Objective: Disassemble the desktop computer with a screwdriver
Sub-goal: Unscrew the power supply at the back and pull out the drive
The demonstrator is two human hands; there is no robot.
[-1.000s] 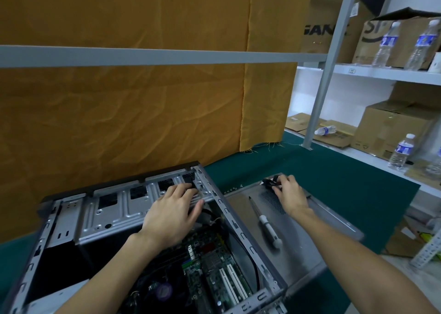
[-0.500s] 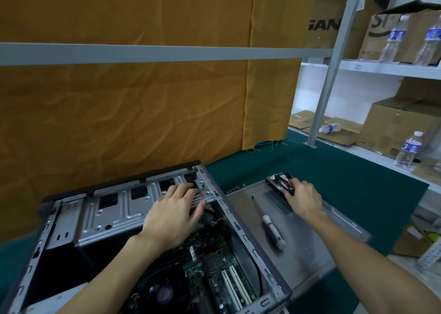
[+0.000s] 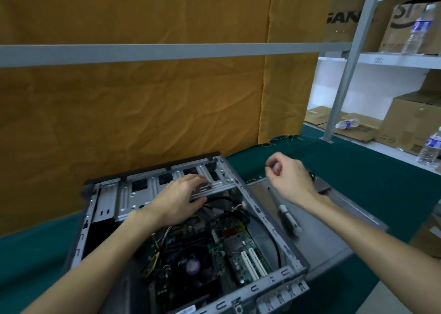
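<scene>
- One desktop computer case, side open, lies on the green bench in the lower centre of the frame; its green motherboard with two white slots and one round fan show inside.
- One screwdriver, dark shaft and white-and-black handle, lies on the removed grey side panel just right of the case, tip toward the top of the frame.
- Two hands are in view. The left hand rests on the silver drive cage at the case's far end, fingers spread fairly straight along its edge, thumb tucked under the lip.
- The right hand is raised above the side panel, right of centre, fingers curled inward with thumb and forefinger pinched; something small and dark seems caught there, but it is too blurred to name.
- A dark object sits partly hidden behind the right wrist at the panel's far edge.
- Black cables cross inside the case near the left hand.
- Behind, a mustard cloth hangs with one grey rail across it.
- At upper right, white shelves hold several cardboard boxes and three water bottles: two upright, one lying down.
</scene>
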